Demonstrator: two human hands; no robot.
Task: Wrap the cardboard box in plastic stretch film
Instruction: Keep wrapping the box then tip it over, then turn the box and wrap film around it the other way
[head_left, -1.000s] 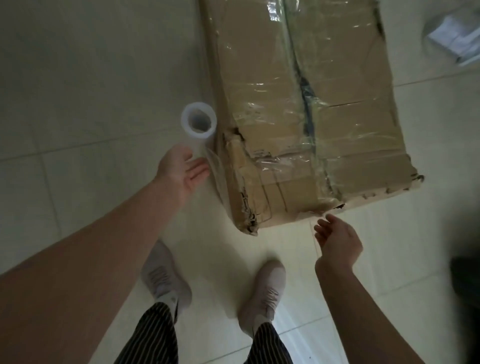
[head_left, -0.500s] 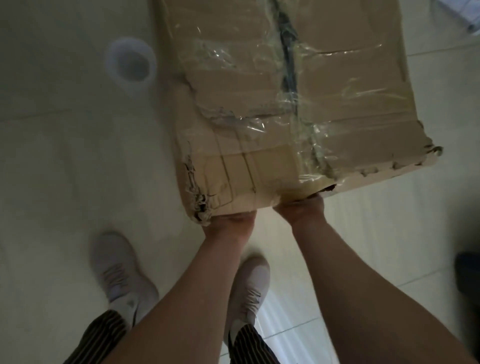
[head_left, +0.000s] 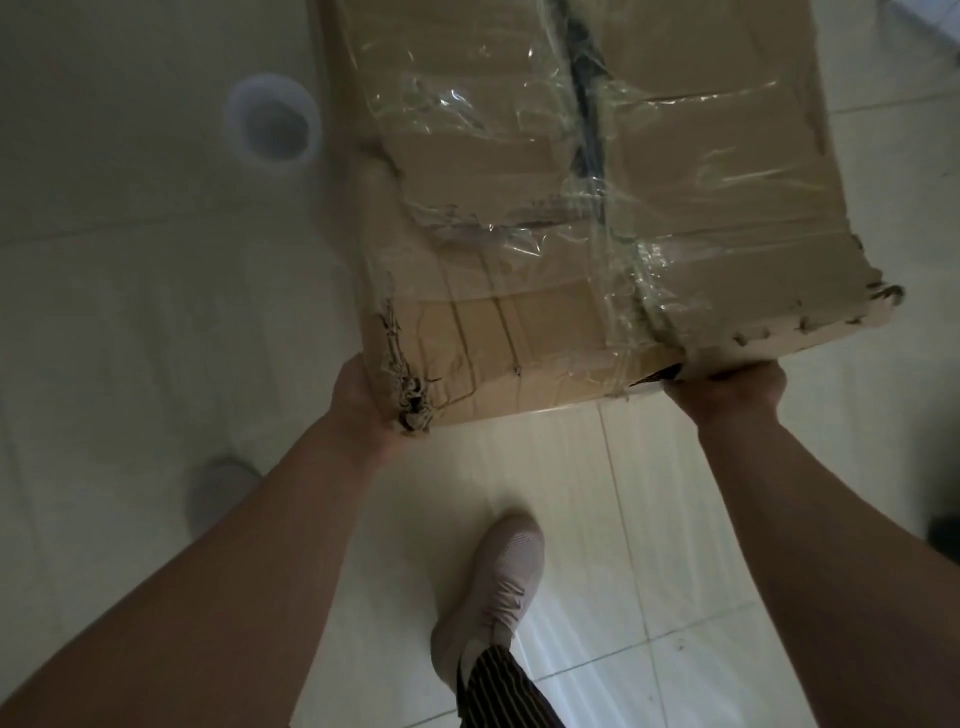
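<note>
Cardboard box (head_left: 519, 332) is down by the tiled floor (head_left: 675, 519), left hand (head_left: 363, 410) gripping its torn near corner, right hand (head_left: 727, 387) gripping the near edge, fingers out of sight underneath. Film roll (head_left: 272, 119) stands left of it.

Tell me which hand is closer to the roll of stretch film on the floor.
Left. The left hand grips the torn near corner of the cardboard box, on the side of the roll; the right hand grips the near edge farther right.

One box (head_left: 649, 171), one roll (head_left: 272, 120), two hands (head_left: 361, 402) (head_left: 730, 387), perhaps two shoes (head_left: 493, 587) (head_left: 218, 491).
</note>
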